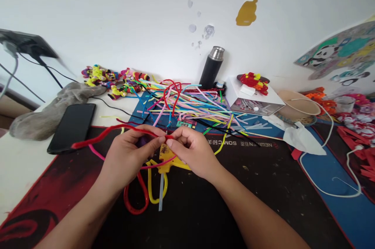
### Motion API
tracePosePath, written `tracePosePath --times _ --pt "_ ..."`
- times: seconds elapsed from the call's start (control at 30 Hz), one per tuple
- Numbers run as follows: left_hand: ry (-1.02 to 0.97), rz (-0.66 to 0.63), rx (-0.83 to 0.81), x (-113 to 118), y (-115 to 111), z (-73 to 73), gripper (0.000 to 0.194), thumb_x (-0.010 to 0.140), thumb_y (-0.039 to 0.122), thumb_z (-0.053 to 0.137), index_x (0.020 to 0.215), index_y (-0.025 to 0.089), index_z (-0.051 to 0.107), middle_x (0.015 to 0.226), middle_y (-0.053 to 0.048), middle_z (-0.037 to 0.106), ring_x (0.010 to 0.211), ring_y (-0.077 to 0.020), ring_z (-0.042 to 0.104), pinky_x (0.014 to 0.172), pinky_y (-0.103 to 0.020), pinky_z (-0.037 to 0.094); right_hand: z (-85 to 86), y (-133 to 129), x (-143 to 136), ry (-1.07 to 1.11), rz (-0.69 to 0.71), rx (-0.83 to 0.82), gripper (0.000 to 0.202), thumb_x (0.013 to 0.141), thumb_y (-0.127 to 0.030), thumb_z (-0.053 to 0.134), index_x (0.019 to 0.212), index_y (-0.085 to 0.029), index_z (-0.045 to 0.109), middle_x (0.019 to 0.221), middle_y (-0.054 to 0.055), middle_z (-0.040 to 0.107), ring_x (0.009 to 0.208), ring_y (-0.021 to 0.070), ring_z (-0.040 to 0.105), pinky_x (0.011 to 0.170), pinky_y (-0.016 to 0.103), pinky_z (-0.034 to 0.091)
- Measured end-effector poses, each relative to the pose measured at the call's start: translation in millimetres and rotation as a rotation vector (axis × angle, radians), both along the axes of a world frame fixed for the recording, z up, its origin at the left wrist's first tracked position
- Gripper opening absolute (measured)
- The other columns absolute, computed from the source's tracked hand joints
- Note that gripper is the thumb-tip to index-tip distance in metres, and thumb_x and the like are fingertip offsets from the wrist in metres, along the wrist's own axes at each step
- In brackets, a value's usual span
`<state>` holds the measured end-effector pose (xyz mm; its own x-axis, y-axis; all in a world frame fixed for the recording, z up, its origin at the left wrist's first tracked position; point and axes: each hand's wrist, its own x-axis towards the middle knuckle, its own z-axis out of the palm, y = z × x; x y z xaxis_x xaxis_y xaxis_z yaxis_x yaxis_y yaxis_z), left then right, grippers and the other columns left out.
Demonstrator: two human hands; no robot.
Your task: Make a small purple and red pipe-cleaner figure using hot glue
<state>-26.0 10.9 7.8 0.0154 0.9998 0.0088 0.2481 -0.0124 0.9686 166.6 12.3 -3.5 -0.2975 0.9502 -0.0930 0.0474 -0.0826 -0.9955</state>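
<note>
**Red pipe cleaner pinched between two hands**

Over the middle of the black desk mat [263,186], a red pipe cleaner [111,132] is held between both hands. Its long axis runs leftward from the grip, towards the phone [72,126] near the mat's left edge. The left hand [129,155] is nearer the free length; the right hand [190,149] meets it at the stem's right end. Thumb and forefinger of each hand are pressed together on the stem. A yellow glue gun [164,165] lies just beneath.
</note>
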Motion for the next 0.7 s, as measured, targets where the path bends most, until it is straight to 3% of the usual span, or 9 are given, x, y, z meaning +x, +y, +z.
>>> tracePosePath --times 0.13,0.27,0.53,0.7 --pt "-0.185 0.056 -0.092 5 -1 -6.8 0.024 0.081 0.041 0.090 0.092 0.021 0.083 0.060 0.004 0.064 0.051 -0.0118 0.052 0.047 -0.021 0.041 0.6 0 -1 0.101 0.007 -0.039 0.029 0.091 -0.046 0.079 0.094 -0.022 0.064 0.066 -0.007 0.058 0.050 0.0096 0.046 0.048 0.024 0.037" --pt "-0.266 0.096 -0.115 5 -3 -15.0 0.029 0.082 0.042 0.092 0.098 0.021 0.082 0.060 0.004 0.062 0.053 -0.0112 0.051 0.048 -0.020 0.039 -1.7 0 -3 0.116 -0.003 -0.040 0.027 0.092 -0.045 0.079 0.094 -0.022 0.064 0.067 -0.007 0.058 0.050 0.0094 0.047 0.048 0.023 0.038" --pt "-0.188 0.100 -0.086 4 -6 -14.2 0.032 0.082 0.047 0.093 0.099 0.022 0.083 0.066 0.003 0.066 0.056 -0.0110 0.054 0.050 -0.020 0.042 -2.0 -1 -3 0.146 -0.025 -0.036 0.028 0.091 -0.046 0.080 0.093 -0.022 0.065 0.063 -0.009 0.055 0.048 0.0086 0.045 0.046 0.023 0.034" --pt "-0.234 0.043 -0.144 3 -3 -12.6 0.046 0.079 0.052 0.094 0.112 0.022 0.085 0.063 0.002 0.064 0.056 -0.0124 0.052 0.050 -0.021 0.040 -0.9 0 -2 0.113 -0.064 -0.011 0.026 0.092 -0.042 0.077 0.087 -0.023 0.062 0.057 -0.010 0.050 0.044 0.0083 0.042 0.045 0.023 0.029"
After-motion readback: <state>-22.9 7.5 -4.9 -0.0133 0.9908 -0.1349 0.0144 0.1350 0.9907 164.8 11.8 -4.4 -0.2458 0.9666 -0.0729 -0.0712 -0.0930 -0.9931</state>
